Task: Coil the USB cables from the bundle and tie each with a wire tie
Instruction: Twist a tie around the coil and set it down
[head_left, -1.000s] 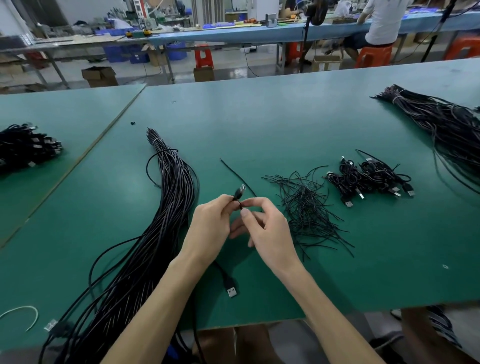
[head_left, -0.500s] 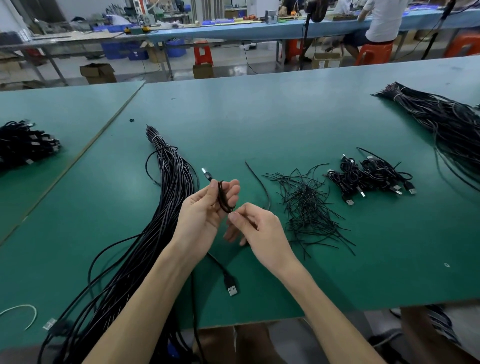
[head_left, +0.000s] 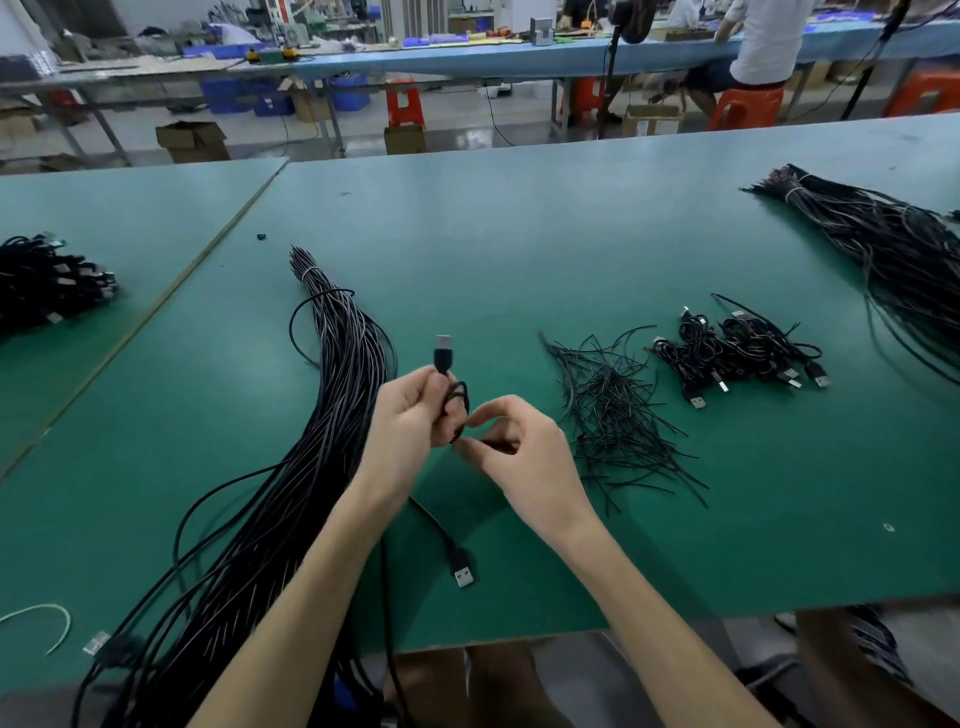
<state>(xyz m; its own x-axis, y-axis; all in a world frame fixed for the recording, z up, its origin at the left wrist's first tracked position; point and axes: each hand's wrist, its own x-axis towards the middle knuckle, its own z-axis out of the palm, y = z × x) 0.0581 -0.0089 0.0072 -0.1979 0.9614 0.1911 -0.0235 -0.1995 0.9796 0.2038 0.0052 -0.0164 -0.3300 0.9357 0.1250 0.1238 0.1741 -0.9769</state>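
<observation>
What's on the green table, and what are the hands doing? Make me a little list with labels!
Left hand: grips coiled cable, plug up
Right hand: pinches coil's lower end
Bundle: left of hands, on table
Wire ties: loose pile, right of hands
Finished coils: right of the ties

Bright, even overhead light. A soft, diffuse shadow falls on the green table (head_left: 519, 234) beneath left hand (head_left: 410, 421) and right hand (head_left: 524, 452). Pale glare on floor (head_left: 467, 137) beyond. Wide-angle bowing at the frame edges. Background soft; slight blur on the fingers.
</observation>
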